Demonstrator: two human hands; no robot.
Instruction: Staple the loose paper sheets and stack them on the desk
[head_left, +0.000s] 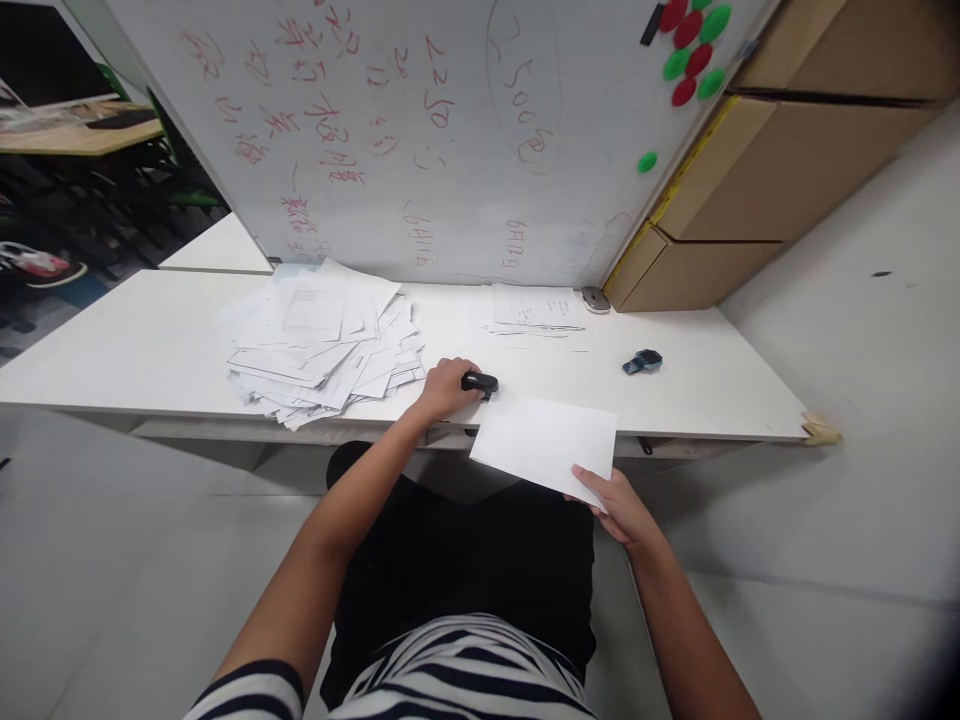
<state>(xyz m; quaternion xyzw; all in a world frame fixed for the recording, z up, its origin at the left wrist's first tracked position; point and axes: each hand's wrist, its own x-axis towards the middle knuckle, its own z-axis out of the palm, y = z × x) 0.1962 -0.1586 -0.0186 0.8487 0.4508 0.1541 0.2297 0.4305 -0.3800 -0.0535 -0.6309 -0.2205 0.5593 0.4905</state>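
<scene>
My left hand [448, 388] is closed around a black stapler [480, 382] near the front edge of the white desk. The stapler's front end meets the upper left corner of some white paper [551, 440]; whether its jaws are pressed together cannot be made out. With the thumb on top and the fingers beneath, my right hand [613, 500] grips the lower right corner of that paper, which juts out past the desk edge above my lap. How many sheets it has does not show. Left of my left hand lies a messy heap of papers [322, 345].
A neater paper stack [536, 308] lies at the back beside a round metallic object [595, 299]. A dark watch-like object [643, 361] rests on the right of the desk [697, 390]. The whiteboard [465, 200] stands behind, with cardboard boxes [795, 170] at right.
</scene>
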